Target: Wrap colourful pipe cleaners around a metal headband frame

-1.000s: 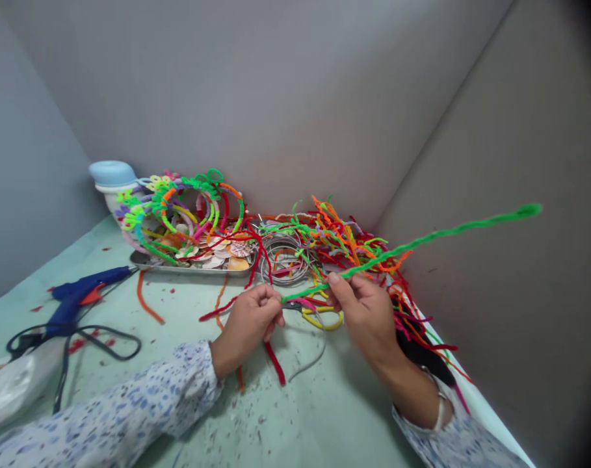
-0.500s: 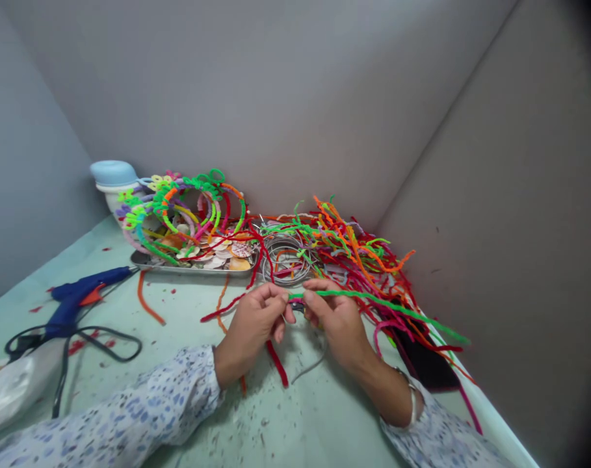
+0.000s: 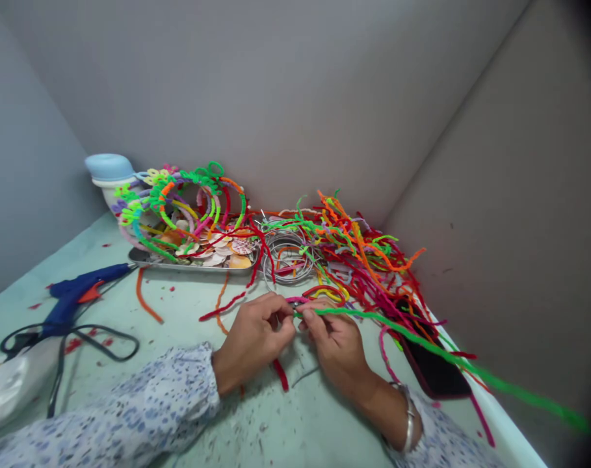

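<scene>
A long green pipe cleaner (image 3: 397,330) runs from my fingertips far out to the right, beyond the table edge. My right hand (image 3: 341,344) pinches it close to its left end. Thumb and fingers of my left hand (image 3: 259,338) are closed at that same end, almost touching the right fingertips. Just behind the fingers shows a pink fuzzy strip (image 3: 298,299), partly covered by the hands. Whether the green strand is wound around it I cannot tell. A red pipe cleaner (image 3: 280,375) pokes out below my left hand.
Behind lie a wire coil (image 3: 288,260) and a tangled heap of pipe cleaners (image 3: 358,240). A metal tray (image 3: 202,267) of shells carries fuzzy colourful hoops (image 3: 163,195), beside a blue-lidded container (image 3: 110,170). A blue glue gun (image 3: 73,302) lies left, a dark phone (image 3: 436,367) right.
The green pipe cleaner now reaches much farther to the right and toward me. Both hands sit slightly lower in view, and the fingers have shifted along its left end.
</scene>
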The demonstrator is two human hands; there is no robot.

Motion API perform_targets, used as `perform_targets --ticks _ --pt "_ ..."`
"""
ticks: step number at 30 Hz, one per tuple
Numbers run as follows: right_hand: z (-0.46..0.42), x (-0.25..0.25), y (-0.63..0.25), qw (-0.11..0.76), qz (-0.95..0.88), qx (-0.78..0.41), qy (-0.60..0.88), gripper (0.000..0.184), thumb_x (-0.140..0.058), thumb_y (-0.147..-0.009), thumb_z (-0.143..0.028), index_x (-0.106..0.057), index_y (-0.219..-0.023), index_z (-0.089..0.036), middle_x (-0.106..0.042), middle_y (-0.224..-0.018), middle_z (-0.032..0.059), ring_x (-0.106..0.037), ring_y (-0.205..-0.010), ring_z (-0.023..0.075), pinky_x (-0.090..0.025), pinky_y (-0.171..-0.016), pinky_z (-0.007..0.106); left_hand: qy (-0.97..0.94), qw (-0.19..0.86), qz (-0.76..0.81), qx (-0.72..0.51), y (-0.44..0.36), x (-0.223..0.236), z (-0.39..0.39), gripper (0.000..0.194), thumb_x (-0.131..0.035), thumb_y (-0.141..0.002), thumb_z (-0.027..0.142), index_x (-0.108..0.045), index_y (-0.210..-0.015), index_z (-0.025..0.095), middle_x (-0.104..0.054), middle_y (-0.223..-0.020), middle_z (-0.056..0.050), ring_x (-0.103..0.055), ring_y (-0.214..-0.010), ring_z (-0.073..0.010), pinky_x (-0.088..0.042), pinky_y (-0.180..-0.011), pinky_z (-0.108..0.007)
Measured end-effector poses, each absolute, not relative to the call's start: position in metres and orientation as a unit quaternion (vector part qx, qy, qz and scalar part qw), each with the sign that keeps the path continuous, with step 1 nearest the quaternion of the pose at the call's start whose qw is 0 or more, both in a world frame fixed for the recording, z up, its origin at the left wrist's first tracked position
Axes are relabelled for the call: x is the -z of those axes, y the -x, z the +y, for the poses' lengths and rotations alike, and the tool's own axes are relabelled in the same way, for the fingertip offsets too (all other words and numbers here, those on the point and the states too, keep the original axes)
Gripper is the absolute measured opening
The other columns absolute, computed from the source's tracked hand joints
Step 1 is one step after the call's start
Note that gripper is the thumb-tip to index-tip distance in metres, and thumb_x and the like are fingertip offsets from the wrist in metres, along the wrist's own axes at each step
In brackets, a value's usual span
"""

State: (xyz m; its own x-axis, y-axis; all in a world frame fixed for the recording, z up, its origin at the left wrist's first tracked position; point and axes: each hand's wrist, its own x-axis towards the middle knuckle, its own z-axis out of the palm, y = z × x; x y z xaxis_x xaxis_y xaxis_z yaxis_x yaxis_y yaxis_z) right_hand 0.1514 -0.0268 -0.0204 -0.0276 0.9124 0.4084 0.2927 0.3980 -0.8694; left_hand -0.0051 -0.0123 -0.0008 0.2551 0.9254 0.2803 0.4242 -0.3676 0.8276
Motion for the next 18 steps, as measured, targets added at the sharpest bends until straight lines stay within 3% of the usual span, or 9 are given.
perform_targets --ticks 4,10,18 --pt "-0.029 0.021 -0.149 0.536 -0.605 -0.342 0.479 0.019 -0.053 -0.089 -0.031 -0.068 -0.083 -0.021 -0.062 -0.071 0.0011 -0.058 -0.063 0.0137 -0.047 -0.055 0.024 -0.623 0.422 0.498 -0.431 0.005 0.0 -0.008 0.006 -0.056 -0.072 0.014 -0.062 -0.071 0.015 -0.05 -0.056 0.004 -0.041 -0.052 -0.008 -0.031 -0.048 -0.019" --pt "-0.027 0.023 -0.147 0.559 -0.544 -0.387 0.491 0.021 -0.054 -0.088 -0.035 -0.067 -0.083 -0.019 -0.062 -0.069 0.0014 -0.056 -0.06 0.0138 -0.046 -0.052 0.023 -0.467 0.613 0.429 -0.471 0.004 0.005 -0.001 0.005 -0.058 -0.076 0.02 -0.057 -0.073 0.017 -0.044 -0.049 0.007 -0.034 -0.042 -0.0054 -0.022 -0.04 -0.017" --pt "-0.027 0.023 -0.15 0.56 -0.539 -0.384 0.499 0.024 -0.057 -0.085 -0.037 -0.064 -0.073 -0.018 -0.06 -0.066 0.0013 -0.055 -0.061 0.014 -0.044 -0.054 0.024 -0.475 0.672 0.357 -0.442 0.008 0.005 0.0 0.016 -0.058 -0.083 0.031 -0.061 -0.084 0.015 -0.053 -0.059 0.004 -0.044 -0.045 -0.0047 -0.029 -0.042 -0.016"
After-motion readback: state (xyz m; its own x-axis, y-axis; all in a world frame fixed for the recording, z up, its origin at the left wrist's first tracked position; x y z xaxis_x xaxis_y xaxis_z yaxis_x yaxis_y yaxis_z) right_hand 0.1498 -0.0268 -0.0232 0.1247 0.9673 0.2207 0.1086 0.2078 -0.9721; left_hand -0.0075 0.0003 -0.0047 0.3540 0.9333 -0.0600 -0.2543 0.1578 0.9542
